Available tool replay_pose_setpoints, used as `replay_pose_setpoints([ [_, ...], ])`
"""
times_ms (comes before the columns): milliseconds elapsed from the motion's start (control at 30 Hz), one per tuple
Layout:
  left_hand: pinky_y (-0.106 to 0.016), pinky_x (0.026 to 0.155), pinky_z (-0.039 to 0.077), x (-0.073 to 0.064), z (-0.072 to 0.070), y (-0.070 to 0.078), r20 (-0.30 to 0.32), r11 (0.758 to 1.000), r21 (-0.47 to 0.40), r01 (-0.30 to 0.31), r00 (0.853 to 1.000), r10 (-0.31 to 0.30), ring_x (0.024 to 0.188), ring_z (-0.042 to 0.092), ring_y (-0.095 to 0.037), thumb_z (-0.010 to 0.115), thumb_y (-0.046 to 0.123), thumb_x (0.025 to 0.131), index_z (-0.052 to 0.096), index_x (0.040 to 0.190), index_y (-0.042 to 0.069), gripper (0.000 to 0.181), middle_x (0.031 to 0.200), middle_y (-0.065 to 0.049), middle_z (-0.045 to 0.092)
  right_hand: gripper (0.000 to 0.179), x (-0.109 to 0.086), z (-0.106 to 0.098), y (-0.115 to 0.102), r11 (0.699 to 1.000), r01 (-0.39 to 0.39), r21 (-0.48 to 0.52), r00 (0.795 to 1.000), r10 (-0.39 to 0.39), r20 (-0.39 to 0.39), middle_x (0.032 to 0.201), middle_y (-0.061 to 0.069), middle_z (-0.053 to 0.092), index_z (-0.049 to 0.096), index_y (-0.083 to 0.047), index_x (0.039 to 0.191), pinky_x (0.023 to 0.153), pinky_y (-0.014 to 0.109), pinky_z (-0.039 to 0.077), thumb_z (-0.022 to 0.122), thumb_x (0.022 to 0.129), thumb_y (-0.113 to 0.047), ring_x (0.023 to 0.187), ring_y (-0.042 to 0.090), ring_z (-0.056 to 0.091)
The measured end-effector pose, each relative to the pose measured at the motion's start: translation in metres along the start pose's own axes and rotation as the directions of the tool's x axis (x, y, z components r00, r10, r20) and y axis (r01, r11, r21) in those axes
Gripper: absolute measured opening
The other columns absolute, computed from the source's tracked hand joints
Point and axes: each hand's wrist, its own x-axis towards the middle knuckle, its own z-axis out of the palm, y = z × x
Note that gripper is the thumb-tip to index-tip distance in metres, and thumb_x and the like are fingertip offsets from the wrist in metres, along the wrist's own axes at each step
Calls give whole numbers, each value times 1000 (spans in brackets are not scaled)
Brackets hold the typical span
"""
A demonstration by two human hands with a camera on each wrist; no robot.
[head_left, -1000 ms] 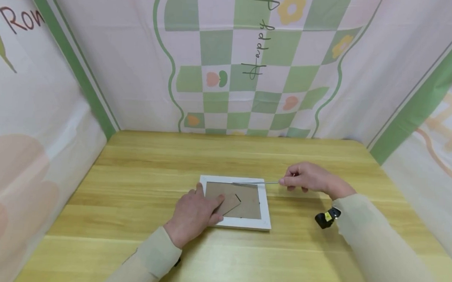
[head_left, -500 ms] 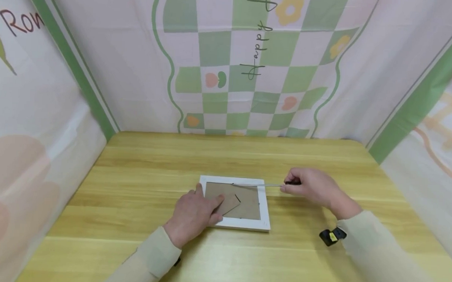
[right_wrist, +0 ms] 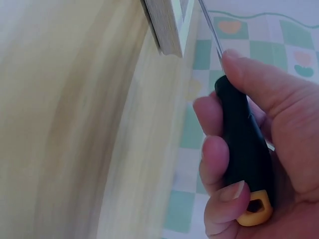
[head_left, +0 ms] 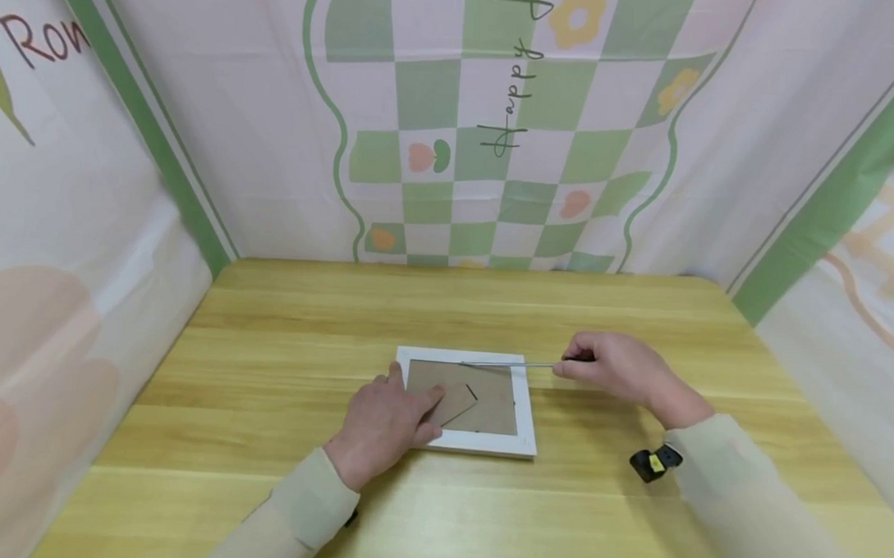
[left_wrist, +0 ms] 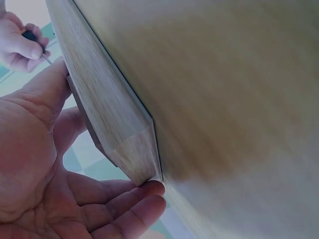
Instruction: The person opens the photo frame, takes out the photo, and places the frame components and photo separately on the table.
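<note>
A white picture frame (head_left: pixel 527 413) lies face down on the wooden table, its brown backing board (head_left: pixel 496 408) showing with a stand flap (head_left: pixel 453 404) on it. My left hand (head_left: pixel 384 425) holds the frame at its left side, thumb and a finger on the back and other fingertips along the outer edge. My right hand (head_left: pixel 617 371) grips a screwdriver (right_wrist: pixel 246 134) by its black handle with a yellow end. Its thin metal shaft (head_left: pixel 525 365) lies nearly level across the frame's right border, tip at the upper inner edge of the backing.
Small dark tabs (head_left: pixel 514 404) show along the inner edge of the frame. The wooden table (head_left: pixel 305 307) runs back to a curtain (head_left: pixel 481 149) with green checks and printed writing. More printed cloth hangs at both sides.
My right hand has shifted slightly nearer to me, and more of the black handle shows. The screwdriver's tip stays at the upper inner edge. Left hand and frame have not moved.
</note>
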Motion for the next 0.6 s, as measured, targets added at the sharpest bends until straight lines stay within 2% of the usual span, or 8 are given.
replay_pose_setpoints([
  [167, -49, 69, 63, 0, 0, -1, 7, 1000, -10, 3, 1000, -3, 100, 72, -48, 67, 57, 95, 67, 142, 27, 55, 126, -42, 63, 25, 10, -6, 7, 996, -36, 87, 995, 28, 93, 85, -7, 69, 73, -23, 92, 65, 30, 50, 72, 96, -48, 73, 14, 57],
  [367, -48, 70, 63, 1, 1, -2, -1, 1000, 11, -5, 1000, 5, 100, 72, -47, 68, 57, 95, 68, 141, 28, 54, 124, -42, 64, 32, 21, -14, 12, 975, -94, 199, 977, 52, 208, 88, 0, 67, 68, -15, 89, 66, 35, 54, 72, 97, -46, 77, 20, 58],
  [600, -50, 73, 63, 1, -1, -1, 12, 1000, -3, -2, 1000, 2, 101, 72, -48, 68, 56, 95, 67, 141, 28, 54, 124, -42, 64, 36, 34, -21, 16, 957, -161, 241, 949, 83, 304, 88, 5, 68, 70, -9, 90, 66, 36, 53, 73, 97, -44, 73, 20, 55],
])
